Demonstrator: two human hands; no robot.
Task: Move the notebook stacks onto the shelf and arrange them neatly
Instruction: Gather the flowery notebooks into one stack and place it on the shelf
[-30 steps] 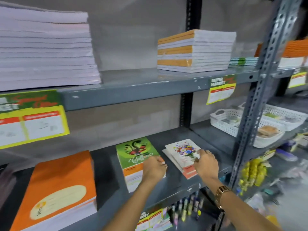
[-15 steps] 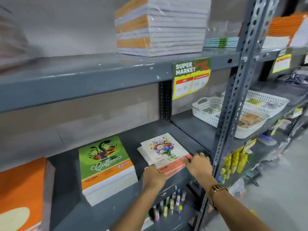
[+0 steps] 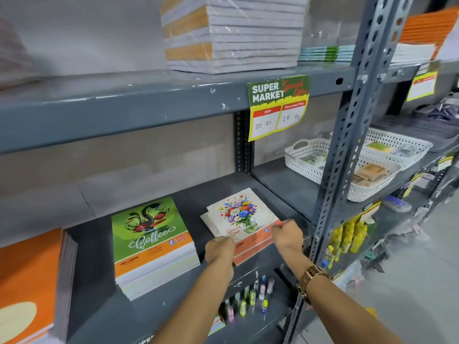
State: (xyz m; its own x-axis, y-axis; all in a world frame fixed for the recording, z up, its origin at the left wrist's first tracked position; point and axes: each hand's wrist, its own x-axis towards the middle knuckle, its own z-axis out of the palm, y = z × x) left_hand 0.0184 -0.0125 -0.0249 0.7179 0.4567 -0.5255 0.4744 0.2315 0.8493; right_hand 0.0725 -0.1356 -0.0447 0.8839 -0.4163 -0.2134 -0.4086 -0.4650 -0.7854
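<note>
A small stack of floral-cover notebooks (image 3: 239, 216) lies slightly fanned on the grey middle shelf (image 3: 280, 192). My left hand (image 3: 219, 250) grips its near left corner. My right hand (image 3: 286, 235) pinches its near right edge. To the left sits a taller green "Coffee" notebook stack (image 3: 151, 242), squared up and untouched. An orange notebook stack (image 3: 29, 286) lies at the far left of the same shelf.
A wrapped notebook stack (image 3: 231, 33) stands on the upper shelf, with a price tag (image 3: 278, 106) hanging from its edge. A grey upright post (image 3: 347, 150) rises to the right. White baskets (image 3: 323, 165) sit beyond it. Small bottles (image 3: 250, 296) line the shelf below.
My left hand left the Coffee stack and moved right onto the floral stack. My right hand slid to the floral stack's near right edge. The view shifted right and closer.
</note>
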